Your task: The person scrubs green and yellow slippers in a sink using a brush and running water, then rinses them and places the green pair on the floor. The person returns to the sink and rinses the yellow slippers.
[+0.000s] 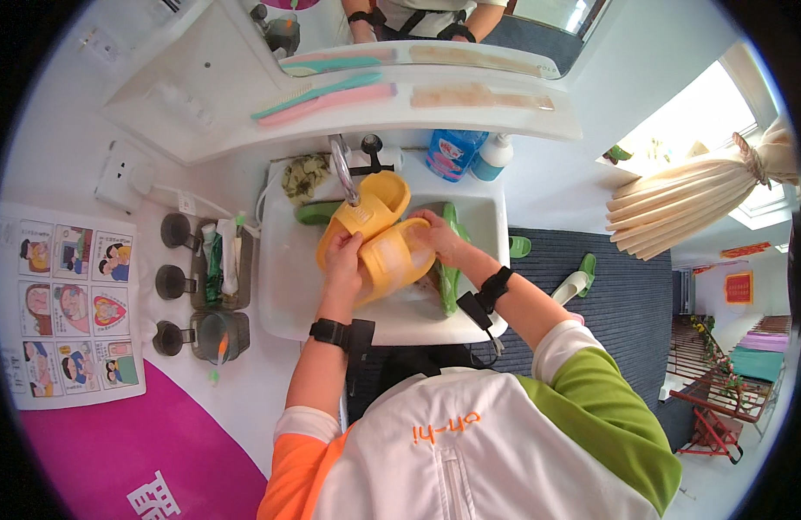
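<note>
Two yellow slide slippers are held over the white washbasin (287, 305). My left hand (344, 260) pinches the edge of the rear yellow slipper (358, 218), its thumb close to the other one. On the toe end of the front yellow slipper (400, 257), my right hand (443, 237) has a grip, fingers curled over the rim. Whitish wet patches show on its strap. The chrome tap spout (344, 172) ends just above the rear slipper. A green slipper (449, 279) leans along the basin's right side; another green slipper (315, 213) is partly hidden behind the yellow pair.
Behind the basin are a patterned cloth (305, 179), a blue liquid bottle (454, 155) and a white pump bottle (493, 158). Combs (329, 101) lie on the mirror shelf (400, 117) above. Wall cups (174, 283) and toothbrush holders (222, 266) are left; shoes (573, 286) stand on the floor.
</note>
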A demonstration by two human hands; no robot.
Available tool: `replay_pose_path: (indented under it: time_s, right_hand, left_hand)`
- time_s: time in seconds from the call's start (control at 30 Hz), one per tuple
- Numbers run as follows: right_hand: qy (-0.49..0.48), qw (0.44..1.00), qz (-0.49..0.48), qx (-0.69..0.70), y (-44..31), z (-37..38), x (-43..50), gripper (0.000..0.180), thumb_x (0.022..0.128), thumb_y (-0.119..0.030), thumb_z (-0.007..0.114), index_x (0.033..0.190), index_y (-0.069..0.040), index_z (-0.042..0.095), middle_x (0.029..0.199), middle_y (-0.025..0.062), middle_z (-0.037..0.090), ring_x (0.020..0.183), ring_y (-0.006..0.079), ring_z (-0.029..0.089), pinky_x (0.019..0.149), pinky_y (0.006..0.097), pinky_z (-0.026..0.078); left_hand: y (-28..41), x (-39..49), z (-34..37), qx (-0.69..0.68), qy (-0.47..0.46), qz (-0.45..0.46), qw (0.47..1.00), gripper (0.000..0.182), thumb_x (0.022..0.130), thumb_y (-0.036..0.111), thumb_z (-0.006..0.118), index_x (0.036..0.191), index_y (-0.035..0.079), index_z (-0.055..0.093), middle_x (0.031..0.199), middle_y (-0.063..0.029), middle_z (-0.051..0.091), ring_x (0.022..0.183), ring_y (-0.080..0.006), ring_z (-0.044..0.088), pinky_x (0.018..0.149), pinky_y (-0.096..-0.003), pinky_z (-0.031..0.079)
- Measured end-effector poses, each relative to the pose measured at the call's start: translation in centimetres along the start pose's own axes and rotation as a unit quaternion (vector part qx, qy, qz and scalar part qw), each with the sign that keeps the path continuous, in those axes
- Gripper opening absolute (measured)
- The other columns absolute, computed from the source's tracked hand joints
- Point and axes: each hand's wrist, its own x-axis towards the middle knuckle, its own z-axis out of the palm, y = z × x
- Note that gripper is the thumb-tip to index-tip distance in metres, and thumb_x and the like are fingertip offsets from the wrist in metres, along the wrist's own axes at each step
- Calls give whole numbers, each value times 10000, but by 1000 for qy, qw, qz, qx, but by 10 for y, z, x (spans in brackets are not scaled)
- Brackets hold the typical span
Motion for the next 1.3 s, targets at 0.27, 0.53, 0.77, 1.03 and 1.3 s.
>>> replay_pose_path:
  time_s: [0.27, 0.53, 0.77, 1.03, 1.3]
  right_hand:
    - [57, 875, -217, -428, -102, 30, 4, 529, 906, -282, 619, 1320, -4, 444, 986, 167, 665, 943, 296, 650, 824, 372, 527]
    - [139, 726, -194, -646, -124, 97, 88, 632, 876, -260, 575, 1315, 144, 365, 936, 320, 649, 904, 429, 653, 780, 498, 519]
    - [16, 720, -195, -666, -138, 58, 106, 610, 874, -143, 528, 1414, 33, 306, 1058, 328, 616, 977, 472, 601, 848, 500, 487]
    - [-31, 702, -202, -682, -153, 48, 106, 603, 882, -136, 544, 1444, -29, 353, 1218, 281, 580, 1119, 433, 553, 972, 454, 436]
    - [-33, 705, -224, -672, -153, 42, 109, 604, 860, -131, 580, 1424, -24, 392, 1275, 266, 557, 1155, 420, 540, 1001, 437, 421]
  left_hand:
    - [26, -1, -15, 87, 45, -18, 995, 135, 826, 77, 678, 934, 2, 648, 864, -52, 660, 747, -142, 620, 684, -277, 496]
    - [13, 11, -3, 141, -31, -34, 989, 145, 802, 67, 657, 930, 0, 673, 861, -46, 673, 738, -135, 628, 684, -271, 504]
    - [14, 18, -6, 72, -83, -50, 993, 142, 802, 67, 648, 921, -7, 671, 846, -43, 671, 728, -127, 629, 682, -268, 509]
    - [26, 12, 4, 92, -76, -64, 991, 150, 808, 65, 645, 938, -5, 671, 864, -46, 673, 730, -127, 633, 682, -265, 513]
    - [16, 13, 5, 60, -32, 2, 998, 211, 836, 79, 659, 1012, -36, 659, 924, -69, 682, 827, -144, 639, 751, -273, 507]
